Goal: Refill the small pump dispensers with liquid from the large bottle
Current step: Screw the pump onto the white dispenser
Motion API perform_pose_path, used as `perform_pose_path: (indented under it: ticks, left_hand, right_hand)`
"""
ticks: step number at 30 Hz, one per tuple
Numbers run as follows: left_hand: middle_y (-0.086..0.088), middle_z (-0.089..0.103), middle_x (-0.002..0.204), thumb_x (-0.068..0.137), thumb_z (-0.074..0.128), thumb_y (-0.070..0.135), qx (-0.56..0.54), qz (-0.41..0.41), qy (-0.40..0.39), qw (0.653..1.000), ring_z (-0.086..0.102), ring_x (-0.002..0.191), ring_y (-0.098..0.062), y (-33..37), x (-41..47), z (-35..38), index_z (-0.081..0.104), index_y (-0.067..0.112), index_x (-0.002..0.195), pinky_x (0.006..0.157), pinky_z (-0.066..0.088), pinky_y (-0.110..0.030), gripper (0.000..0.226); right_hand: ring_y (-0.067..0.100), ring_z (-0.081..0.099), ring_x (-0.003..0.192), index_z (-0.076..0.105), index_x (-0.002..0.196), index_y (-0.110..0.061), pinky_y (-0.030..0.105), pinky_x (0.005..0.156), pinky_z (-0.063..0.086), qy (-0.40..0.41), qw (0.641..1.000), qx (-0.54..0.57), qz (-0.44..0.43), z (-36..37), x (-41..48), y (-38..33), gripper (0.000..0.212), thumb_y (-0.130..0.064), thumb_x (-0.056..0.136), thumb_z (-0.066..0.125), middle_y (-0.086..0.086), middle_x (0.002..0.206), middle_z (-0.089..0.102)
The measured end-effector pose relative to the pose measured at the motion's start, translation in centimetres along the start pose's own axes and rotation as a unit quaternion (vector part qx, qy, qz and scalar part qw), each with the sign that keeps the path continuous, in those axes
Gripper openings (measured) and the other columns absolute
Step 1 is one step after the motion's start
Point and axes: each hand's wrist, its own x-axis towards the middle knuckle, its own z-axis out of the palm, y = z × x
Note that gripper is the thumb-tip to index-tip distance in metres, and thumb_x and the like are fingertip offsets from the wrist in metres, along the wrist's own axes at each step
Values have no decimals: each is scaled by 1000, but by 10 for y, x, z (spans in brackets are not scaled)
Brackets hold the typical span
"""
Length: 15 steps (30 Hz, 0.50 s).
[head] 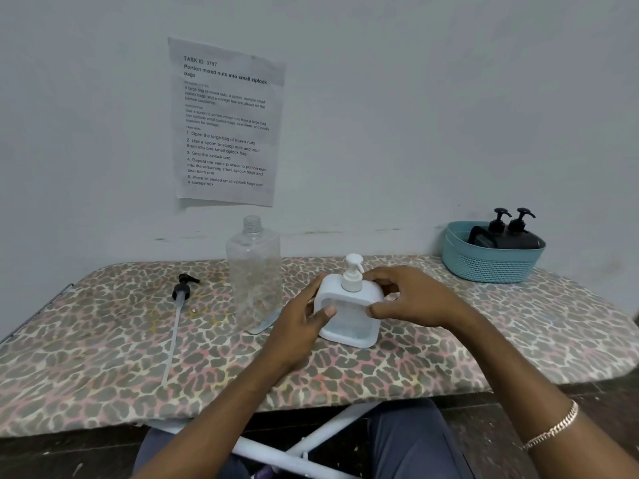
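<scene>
From my seat at the remote end, I see a patterned board cover filling the work surface, with a printed sheet taped to the wall behind it. At the far right, a blue basket sits on the board with two black pump dispensers standing inside. On the left lies a black pump head, its long pale tube trailing towards me, well apart from both hands. The large bottle stands upright near the middle, clear-walled with its threaded neck uncapped. It is just left of the left hand, close enough to crowd that side. A small flat bluish piece lies at its base, but I cannot tell what it is. The small white dispenser stands upright on the board just right of the large bottle, between the two hands, with its white pump seated on top. The left hand takes it from the left, thumb laid across the front face and the fingers running up the left edge, only partly bent. The right hand comes in from the right, thumb pressed to the front right edge and the fingers curled over the right shoulder of the dispenser, beside the pump. A chain bracelet shows on the right wrist. Both hands grip the dispenser body, and neither touches the pump nozzle.
</scene>
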Motion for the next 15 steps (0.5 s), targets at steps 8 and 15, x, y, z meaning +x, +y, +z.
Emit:
perform_pose_path:
  ticks: [8, 15]
  left_hand:
    - [13, 76, 112, 100, 72, 32, 102, 37, 101, 989, 70, 100, 0, 17, 53, 33, 76, 24, 120, 88, 58, -24, 22]
    - [-1, 69, 92, 90, 82, 39, 136, 62, 164, 975, 66, 85, -12, 63, 134, 73, 67, 15, 92, 70, 48, -16, 28]
  right_hand:
    - [11, 75, 82, 74, 106, -29, 49, 82, 63, 97, 993, 6, 63, -40, 0, 16, 35, -32, 73, 88, -10, 92, 79]
    - [9, 76, 74, 81, 106, -24, 44, 74, 65, 229, 970, -2, 88, -97, 5, 22, 37, -37, 73, 89, -9, 87, 79]
